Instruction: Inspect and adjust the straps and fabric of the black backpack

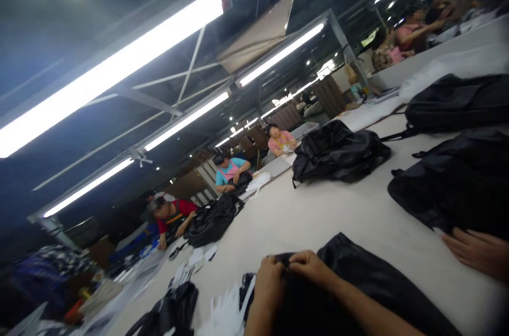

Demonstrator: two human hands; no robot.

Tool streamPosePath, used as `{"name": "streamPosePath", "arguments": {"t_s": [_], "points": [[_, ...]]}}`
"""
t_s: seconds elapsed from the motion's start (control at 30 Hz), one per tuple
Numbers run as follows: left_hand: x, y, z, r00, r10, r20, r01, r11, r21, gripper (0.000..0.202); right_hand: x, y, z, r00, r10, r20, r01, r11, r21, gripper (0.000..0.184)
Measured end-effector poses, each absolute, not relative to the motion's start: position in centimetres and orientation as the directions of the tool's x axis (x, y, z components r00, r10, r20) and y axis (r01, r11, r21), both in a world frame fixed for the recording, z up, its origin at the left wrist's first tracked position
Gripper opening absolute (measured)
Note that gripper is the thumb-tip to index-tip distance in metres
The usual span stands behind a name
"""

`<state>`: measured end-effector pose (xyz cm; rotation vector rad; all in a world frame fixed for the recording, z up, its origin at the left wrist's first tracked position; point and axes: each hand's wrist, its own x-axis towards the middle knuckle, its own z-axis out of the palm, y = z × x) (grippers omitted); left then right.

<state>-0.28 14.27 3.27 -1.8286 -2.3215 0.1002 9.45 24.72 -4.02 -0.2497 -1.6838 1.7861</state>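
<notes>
Left grip (270, 280), right grip (312, 267), both pinching black bag (358, 267)

Your long pale table (318, 219) carries a black backpack (338, 153) mid-way, two more black bags (457, 187) at your right, and another (212, 219) far left. Seated workers line the far edge: red shirt (175, 211), teal shirt (230, 169), pink shirt (280, 140). White gloves (222, 315) lie at the near edge. Fluorescent tubes (119, 68) hang overhead.
</notes>
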Motion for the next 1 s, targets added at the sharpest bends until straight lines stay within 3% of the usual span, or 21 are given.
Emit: {"name": "streamPosePath", "arguments": {"t_s": [0.2,0.43,0.7,0.87,1.0], "points": [[-0.4,15.4,2.6,-0.147,0.988,-0.046,0.968,0.135,-0.213,0.023,11.0,25.2,-4.5,-0.751,0.624,0.215,-0.344,-0.092,-0.935,0.031],[-2.3,14.9,2.6,-0.078,0.997,-0.007,0.972,0.074,-0.224,0.025,11.8,25.6,-6.0,-0.821,0.57,-0.022,-0.161,-0.27,-0.949,0.046],[-1.7,14.8,2.2,-0.046,0.999,0.005,0.963,0.046,-0.267,0.032,10.7,26.0,-7.9,-0.816,0.523,-0.246,0.083,-0.314,-0.946,0.028],[-1.5,15.5,1.9,-0.056,0.998,0.016,0.97,0.058,-0.236,0.018,10.7,25.8,-8.3,-0.801,0.53,-0.277,0.128,-0.301,-0.945,0.02],[-2.3,15.3,2.3,-0.022,1.0,0.006,0.992,0.022,-0.127,0.016,10.8,25.4,-7.7,-0.826,0.53,-0.193,0.055,-0.265,-0.963,0.02]]}}
